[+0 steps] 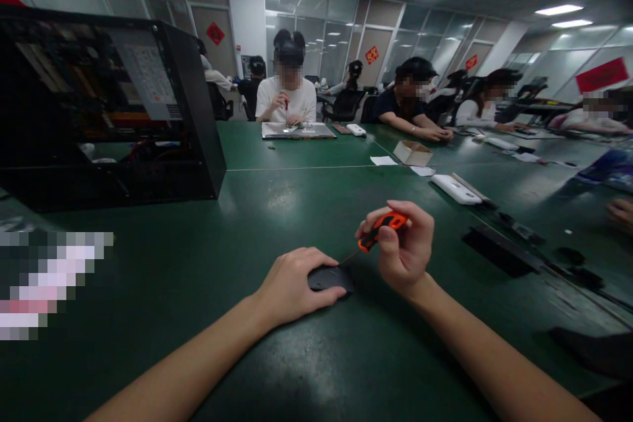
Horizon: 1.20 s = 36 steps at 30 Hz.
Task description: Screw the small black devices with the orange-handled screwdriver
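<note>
My left hand [291,283] lies over a small black device [330,278] on the green table [198,264], fingers curled on its left side to hold it down. My right hand [403,247] is closed round an orange and black screwdriver [383,229]. Its thin shaft slants down to the left and its tip meets the top of the black device. Part of the device is hidden under my left fingers.
A black open computer case [109,112] stands at the far left. Black parts [499,250] and a white device [455,189] lie to the right, with a small cardboard box [413,153] beyond. Several other people sit working across the table and along the right.
</note>
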{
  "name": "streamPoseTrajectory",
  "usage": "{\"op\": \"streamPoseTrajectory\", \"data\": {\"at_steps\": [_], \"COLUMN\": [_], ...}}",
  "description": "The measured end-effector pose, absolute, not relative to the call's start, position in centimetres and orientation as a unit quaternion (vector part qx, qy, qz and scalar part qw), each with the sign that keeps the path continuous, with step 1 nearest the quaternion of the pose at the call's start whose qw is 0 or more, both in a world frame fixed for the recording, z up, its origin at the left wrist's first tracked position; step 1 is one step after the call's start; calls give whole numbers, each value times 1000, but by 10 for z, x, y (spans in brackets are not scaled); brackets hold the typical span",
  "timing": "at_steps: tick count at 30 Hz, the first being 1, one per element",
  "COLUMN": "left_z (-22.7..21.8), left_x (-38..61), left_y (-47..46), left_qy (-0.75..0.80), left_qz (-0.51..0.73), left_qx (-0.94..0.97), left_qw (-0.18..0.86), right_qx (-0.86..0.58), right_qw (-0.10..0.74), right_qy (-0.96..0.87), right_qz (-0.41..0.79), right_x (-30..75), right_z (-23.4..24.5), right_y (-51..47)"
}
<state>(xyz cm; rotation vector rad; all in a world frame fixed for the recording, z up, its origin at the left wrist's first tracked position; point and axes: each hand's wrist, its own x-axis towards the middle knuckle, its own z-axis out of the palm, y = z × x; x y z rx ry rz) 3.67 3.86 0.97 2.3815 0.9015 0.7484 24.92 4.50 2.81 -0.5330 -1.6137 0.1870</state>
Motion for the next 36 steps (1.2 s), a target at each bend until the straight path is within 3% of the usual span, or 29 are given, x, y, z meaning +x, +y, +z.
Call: {"op": "streamPoseTrajectory", "data": {"at_steps": [13, 22, 36], "left_z": [4, 4, 5], "left_x": [36, 37, 37], "left_y": [40, 40, 41], "left_qy": [325, 323, 313], "left_qz": [289, 290, 303], "left_qx": [869, 869, 866], "left_qw": [237, 238, 245], "right_qx": [-239, -279, -275], "right_qw": [612, 612, 605], "right_qy": [-710, -726, -725], "right_qz": [255, 144, 180], "right_x": [249, 252, 251], "right_z": [46, 51, 51], "right_y": [47, 43, 43]}}
